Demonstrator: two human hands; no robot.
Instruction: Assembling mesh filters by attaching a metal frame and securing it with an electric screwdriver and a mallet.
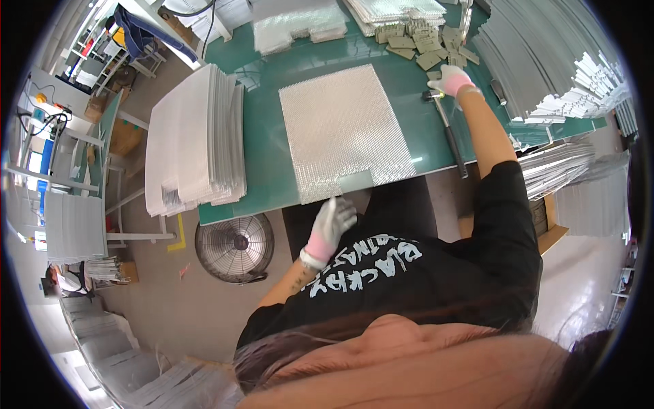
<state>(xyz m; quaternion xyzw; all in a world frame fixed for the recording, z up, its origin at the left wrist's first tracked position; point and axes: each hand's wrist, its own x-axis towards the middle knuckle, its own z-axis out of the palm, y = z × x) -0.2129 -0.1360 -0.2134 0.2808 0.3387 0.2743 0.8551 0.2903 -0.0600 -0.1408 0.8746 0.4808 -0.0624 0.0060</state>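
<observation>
A silvery, mesh-textured rectangular sheet [347, 126] with a notch in its near edge lies flat on the green table in front of me. My left hand [332, 223], in a white and pink glove, is just off the table's front edge below that notch, fingers apart and holding nothing. My right hand [452, 80], gloved alike, reaches to the near side of a pile of small grey-green plates [424, 42]. Its fingers look bent together; what they hold, if anything, is hidden. A hammer [449, 133] with a dark handle lies just below that hand, its handle end past the table edge.
A thick stack of white sheets [194, 140] stands on the table's left side. Wrapped sheets [300, 24] lie at the back. Tall stacked grey sheets [538, 58] rise at the right, beside a dark-handled tool [499, 92]. A round floor fan [235, 247] sits below the table.
</observation>
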